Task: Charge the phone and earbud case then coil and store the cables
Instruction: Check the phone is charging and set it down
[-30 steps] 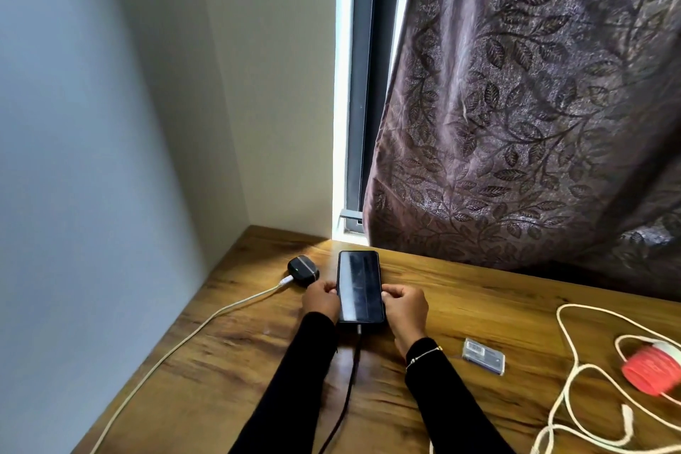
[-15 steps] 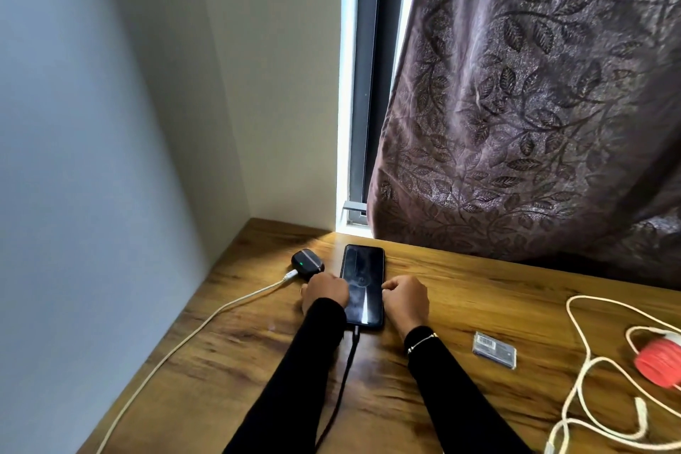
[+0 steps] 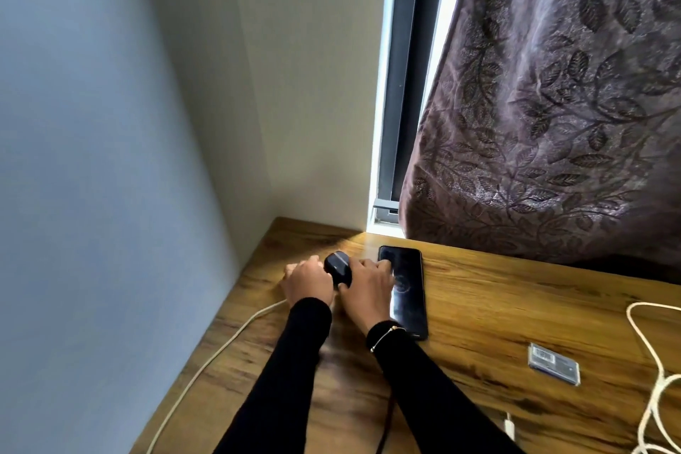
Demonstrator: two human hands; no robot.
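Now both hands [image 3: 308,284] [image 3: 366,287] grip earbud case [image 3: 338,268]; phone [image 3: 404,289] long axis toward window.

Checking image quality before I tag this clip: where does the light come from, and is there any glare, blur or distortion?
Head view: daylight enters through the window gap beside the curtain, throwing a bright patch on the table; the phone screen shows faint reflections; both hands, left and right, at the earbud case are slightly motion-blurred; wide-angle distortion tilts the walls.

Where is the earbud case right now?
In the head view, the earbud case sits between the left hand and right hand, just left of the phone, near the desk's back-left corner.
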